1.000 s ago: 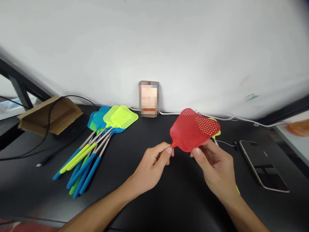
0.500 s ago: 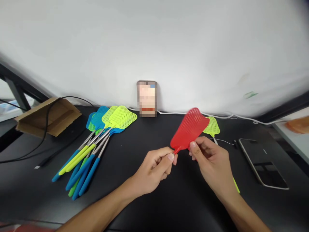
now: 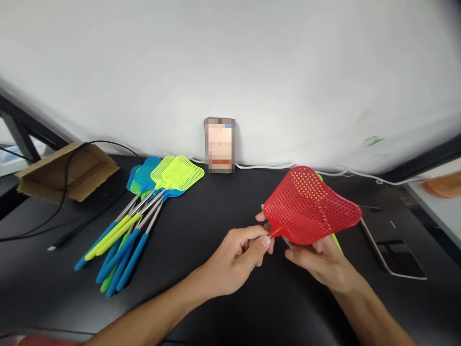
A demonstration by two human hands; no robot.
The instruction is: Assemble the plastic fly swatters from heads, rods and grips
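Observation:
My left hand (image 3: 237,259) is closed in a pinch on the thin metal neck of a red fly swatter (image 3: 306,206). The swatter's perforated head spreads up and to the right, its face turned toward me. Behind and under that head is my right hand (image 3: 331,264), thumb apart from the fingers and no firm grip showing; most of its fingers are hidden. A yellow-green fly swatter (image 3: 337,243) lies on the table beyond the right hand, largely covered by the red head.
On the left lies a pile of blue, green and yellow-green fly swatters (image 3: 140,226). Behind it stands an open cardboard box (image 3: 68,175) with black cables (image 3: 66,192). A phone (image 3: 219,144) leans on the white wall; another phone (image 3: 396,250) lies at right.
The red swatter's head has turned to face me and swung to the right. My right hand has shifted from pinching its edge to underneath it, while the left keeps hold of the neck.

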